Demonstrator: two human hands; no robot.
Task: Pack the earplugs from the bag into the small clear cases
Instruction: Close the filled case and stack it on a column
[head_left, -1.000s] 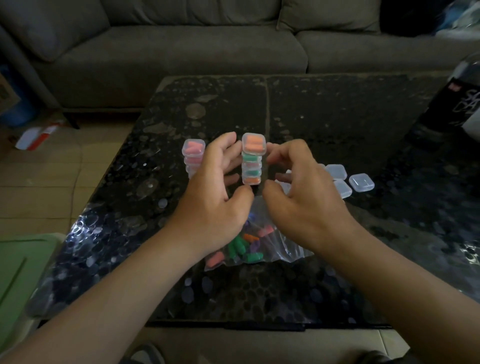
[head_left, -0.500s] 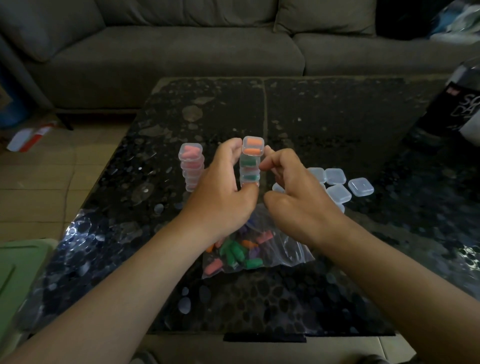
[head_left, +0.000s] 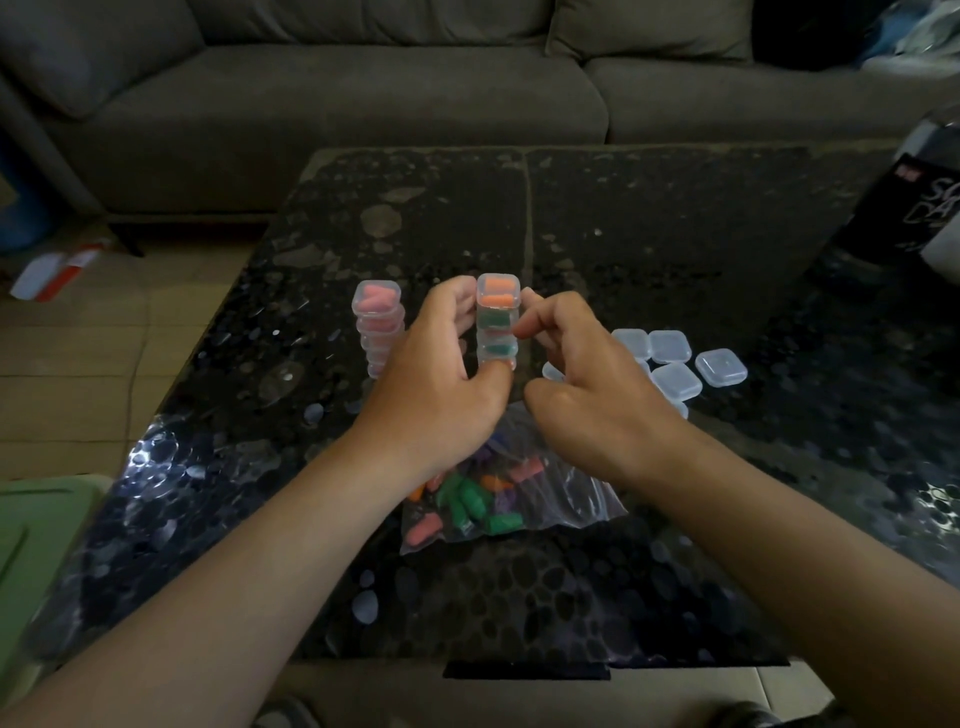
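Pink stack (head_left: 378, 332): clear cases with pink plugs, just left of the centre stack (head_left: 497, 322), upright, untouched. Left hand (head_left: 436, 384) is on the centre stack's left side, fingers curled round the upper cases, thumb pressed at the bottom case, so it grips the column. The centre stack stands on the table (head_left: 649, 234), long axis vertical, lids up. Its top case holds orange plugs lying flat, roughly crosswise, with green ones in the cases below. Right hand (head_left: 587, 395) is on the stack's right side, fingers curled and narrow, fingertips against the top cases, thumb held off. I cannot tell if it grips or only steadies. Empty cases (head_left: 675, 358) lie right of the centre stack, partly behind the right hand, flat, lids shut and facing up. The bag (head_left: 571, 499) lies flat just nearer the person than the centre stack, under both wrists. Its mouth is hidden, so which way it opens is unclear. The earplugs (head_left: 467, 499) inside are green, orange, pink and purple, pointing every way. Handling, my judgement: the cases are light, stiff thin plastic and smooth, likely to slide on each other, so a tall narrow column would tip easily. Best held from both sides, high and low, and squared up gently. The plugs are soft, very light foam that squashes; pinch each mid-body and lay it lengthwise into a case.
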